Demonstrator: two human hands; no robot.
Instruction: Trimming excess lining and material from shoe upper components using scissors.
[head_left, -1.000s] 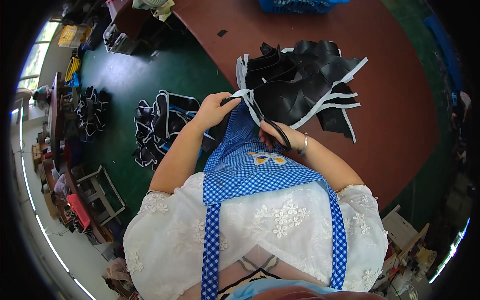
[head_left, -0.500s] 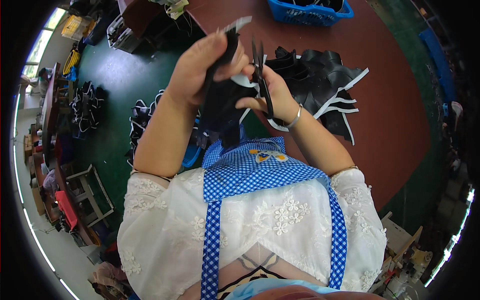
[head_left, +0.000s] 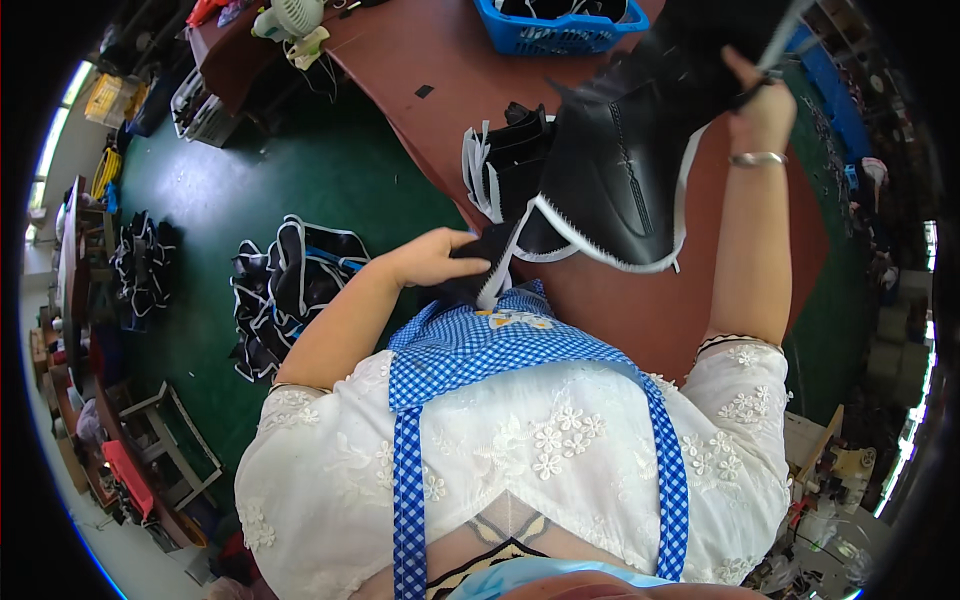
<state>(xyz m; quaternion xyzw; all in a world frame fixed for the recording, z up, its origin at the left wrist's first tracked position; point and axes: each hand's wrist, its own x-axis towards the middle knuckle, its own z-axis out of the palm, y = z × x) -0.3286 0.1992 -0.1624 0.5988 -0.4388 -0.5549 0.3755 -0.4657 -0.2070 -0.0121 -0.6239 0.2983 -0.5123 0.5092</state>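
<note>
1. The left hand grasps a black piece edged in white, just beyond the apron.
2. The right hand, reaching farther out, seems clenched on the black panel; blur hides the exact grip.
3. That panel spans between the hands above the worktop: apparently a spreading-out step.
4. The next move likely calls for firm holds and untangled edging.

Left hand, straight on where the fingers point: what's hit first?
Past the small black piece in its grip, the left hand would probably meet the white-edged large black panel to its right. Depth is unclear from this one view; it might slip underneath.
</note>
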